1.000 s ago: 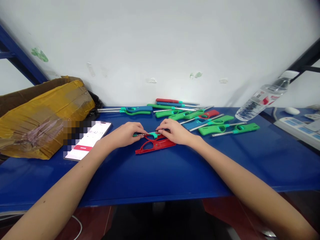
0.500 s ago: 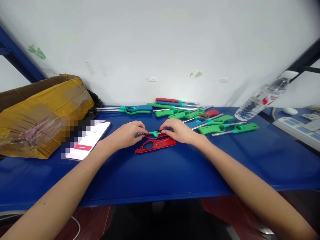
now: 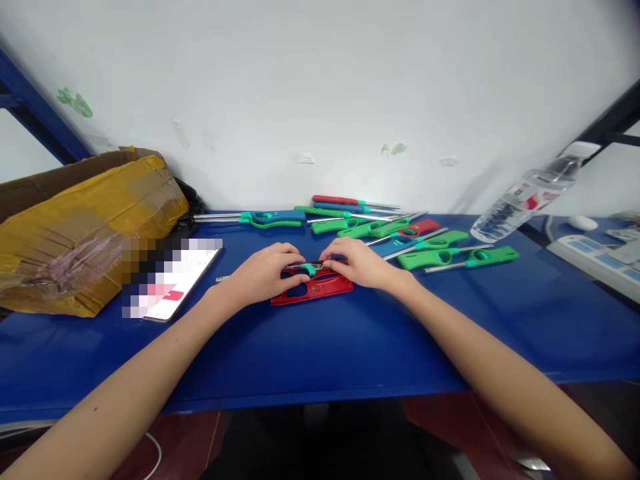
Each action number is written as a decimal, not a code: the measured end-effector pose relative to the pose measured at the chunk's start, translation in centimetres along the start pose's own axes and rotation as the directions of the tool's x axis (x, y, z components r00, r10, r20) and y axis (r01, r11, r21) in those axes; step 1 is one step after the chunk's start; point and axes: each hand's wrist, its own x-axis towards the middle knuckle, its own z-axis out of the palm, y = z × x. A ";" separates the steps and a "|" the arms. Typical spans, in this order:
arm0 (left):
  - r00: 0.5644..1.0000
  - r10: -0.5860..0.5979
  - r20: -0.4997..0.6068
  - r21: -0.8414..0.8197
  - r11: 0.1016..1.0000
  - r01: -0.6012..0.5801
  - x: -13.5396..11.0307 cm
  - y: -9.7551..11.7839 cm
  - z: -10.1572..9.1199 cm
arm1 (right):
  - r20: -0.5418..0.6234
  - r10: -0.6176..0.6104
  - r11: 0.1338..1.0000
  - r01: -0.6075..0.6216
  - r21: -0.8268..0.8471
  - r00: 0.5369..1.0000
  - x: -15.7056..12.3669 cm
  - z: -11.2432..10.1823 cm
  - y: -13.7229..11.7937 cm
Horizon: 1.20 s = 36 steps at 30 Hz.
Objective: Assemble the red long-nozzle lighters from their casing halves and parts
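Versus earlier frame: left hand (image 3: 270,272) sits further right, grasping open lighter (image 3: 326,272) near trigger (image 3: 311,270); metal tip (image 3: 221,279) now shows left of wrist. Right hand (image 3: 357,264) unchanged, gripping lighter's other end. Loose shell (image 3: 327,287) lies just nearer on counter (image 3: 320,353), left thumb partly covering it. Bottle (image 3: 523,201) right; phone (image 3: 197,267), box (image 3: 100,233) left.
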 end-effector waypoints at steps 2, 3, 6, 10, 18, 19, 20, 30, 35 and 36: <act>1.000 0.005 0.006 -0.006 1.000 -0.004 0.1 0.3 0.2 | -0.003 0.005 1.000 -0.005 0.012 1.000 0.0 -0.1 -0.2; 1.000 0.002 0.010 -0.008 1.000 -0.002 0.1 0.5 0.3 | -0.003 0.008 1.000 -0.008 0.017 1.000 0.0 -0.2 -0.3; 1.000 -0.015 0.018 -0.009 1.000 0.015 0.1 0.7 0.5 | -0.004 0.010 1.000 -0.010 0.022 1.000 0.0 -0.3 -0.5; 0.999 -0.044 0.016 0.007 0.999 0.044 0.1 0.8 0.6 | -0.002 -0.003 1.000 0.003 0.020 1.000 0.0 -0.3 -0.6; 0.997 -0.074 0.027 -0.004 0.997 0.074 0.3 0.9 0.6 | 0.002 -0.010 0.999 0.010 0.041 1.000 -0.6 -0.3 -0.3; 0.997 -0.074 0.027 -0.006 0.997 0.074 0.3 0.9 0.6 | 0.004 -0.016 0.999 0.016 0.045 1.000 -0.6 -0.3 -0.3; 0.997 -0.073 0.027 -0.006 0.997 0.073 0.3 0.9 0.6 | 0.004 -0.022 0.999 0.022 0.045 1.000 -0.6 -0.3 -0.3; 0.992 -0.111 -0.053 0.087 0.990 0.115 0.5 1.4 1.2 | -0.001 -0.057 0.998 0.057 -0.020 0.998 -0.9 0.0 -0.2; 0.987 -0.154 -0.051 0.117 0.980 0.159 0.7 1.7 1.2 | 0.036 -0.071 0.994 0.074 -0.086 0.997 -1.0 -0.2 -0.5; 0.986 -0.157 -0.047 0.123 0.979 0.162 0.7 1.8 1.2 | 0.046 -0.075 0.991 0.080 -0.107 0.996 -1.0 -0.3 -0.6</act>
